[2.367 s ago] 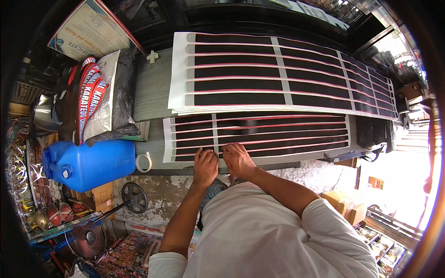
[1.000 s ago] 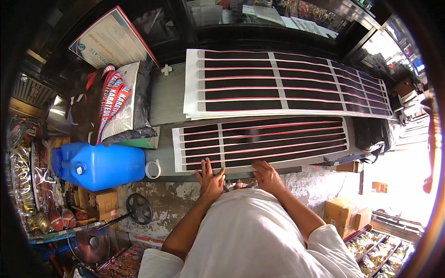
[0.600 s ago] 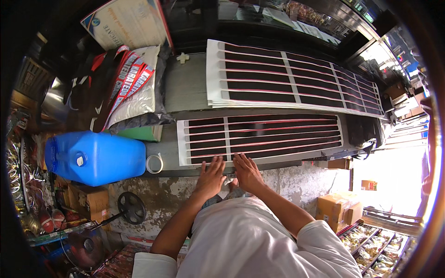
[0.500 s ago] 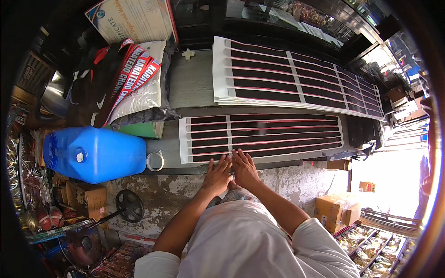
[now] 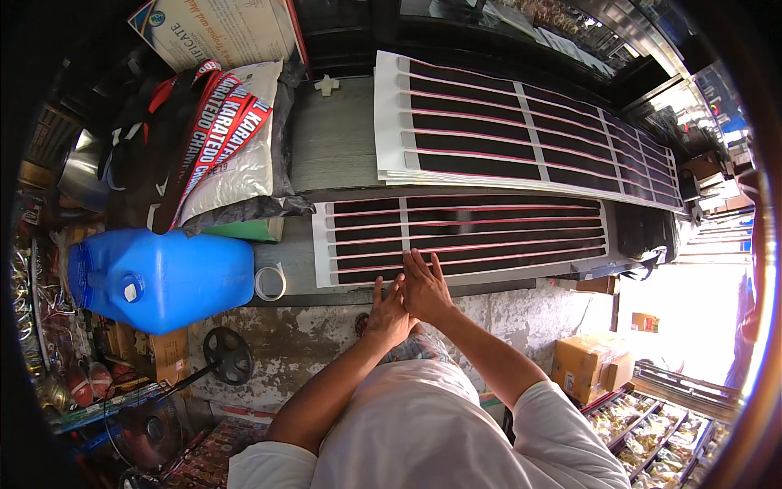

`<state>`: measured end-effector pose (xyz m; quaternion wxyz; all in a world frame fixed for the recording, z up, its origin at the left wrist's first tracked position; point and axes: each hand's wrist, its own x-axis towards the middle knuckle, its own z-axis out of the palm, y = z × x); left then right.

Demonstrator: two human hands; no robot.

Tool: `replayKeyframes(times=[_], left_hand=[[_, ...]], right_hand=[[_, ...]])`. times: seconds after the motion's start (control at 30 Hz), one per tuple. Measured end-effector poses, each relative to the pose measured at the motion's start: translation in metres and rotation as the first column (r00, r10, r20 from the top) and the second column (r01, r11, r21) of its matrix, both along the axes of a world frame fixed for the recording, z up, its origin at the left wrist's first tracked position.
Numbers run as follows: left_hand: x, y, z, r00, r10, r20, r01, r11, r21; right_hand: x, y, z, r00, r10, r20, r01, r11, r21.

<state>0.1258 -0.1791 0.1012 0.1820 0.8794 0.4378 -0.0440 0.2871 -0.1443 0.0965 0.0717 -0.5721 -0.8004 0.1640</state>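
A long white sheet (image 5: 322, 244) with black printed bands and thin pink-and-white lines lies on the grey table in front of me. My right hand (image 5: 426, 289) rests flat on its near edge, fingers stretched out over the black bands. Just below and to the left, my left hand (image 5: 389, 316) touches the right one, its fingers pointing up at the sheet's edge. Neither hand grips anything that I can see. Farther back lies a stack of similar banded sheets (image 5: 391, 122).
On the left stand a blue jerrycan (image 5: 195, 273) and a white roll of tape (image 5: 270, 282). Behind them, red-and-black lettered ribbons (image 5: 220, 130) lie over a plastic-wrapped white bundle (image 5: 244, 175). A cardboard box (image 5: 590, 368) sits lower right; a framed certificate (image 5: 216, 33) leans at the back.
My right hand has slid slightly farther onto the sheet. My left hand has dropped back a little, and the two hands now meet. The whole view has shifted slightly.
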Motion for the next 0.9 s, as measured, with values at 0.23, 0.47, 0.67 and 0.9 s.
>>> replayKeyframes(times=[0.23,0.47,0.67,0.9], left_hand=[[0.020,0.019,0.019,0.992,-0.005,-0.130,-0.017,0.985,-0.172],[0.019,0.021,0.026,0.997,0.009,-0.080,-0.023,0.984,-0.179],[0.022,0.020,0.025,0.995,0.048,-0.085,-0.065,0.977,-0.201],[0.000,0.010,0.029,0.993,0.062,0.103,-0.054,0.996,-0.073]], right_hand=[[-0.005,0.051,-0.011,1.000,-0.009,0.018,0.009,0.999,0.050],[-0.003,0.119,-0.009,0.997,-0.072,0.031,0.074,0.994,-0.079],[-0.007,0.150,0.006,0.991,-0.070,0.114,0.090,0.979,-0.185],[0.007,0.127,0.001,0.998,-0.025,-0.053,0.032,0.990,0.136]])
